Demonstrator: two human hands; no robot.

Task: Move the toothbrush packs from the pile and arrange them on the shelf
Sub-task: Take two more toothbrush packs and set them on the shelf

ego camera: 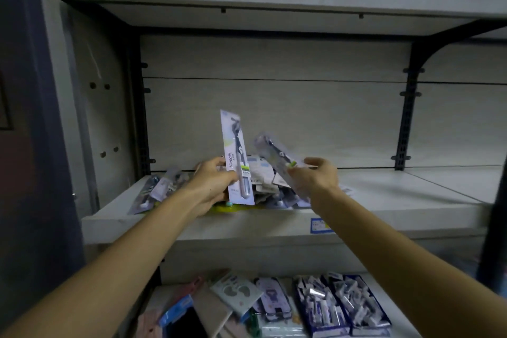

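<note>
A shop: display shelf [274, 221] with price tag [319, 225], packaged goods [340, 307] below.

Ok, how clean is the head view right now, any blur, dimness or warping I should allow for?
Head view: dim and bluish overall; the toothbrush pack in the right hand is motion-blurred, while the upright pack in the left hand is sharp enough to show print. Wide-angle bending curves the shelf edges, and the pile behind the hands is murky.
</note>
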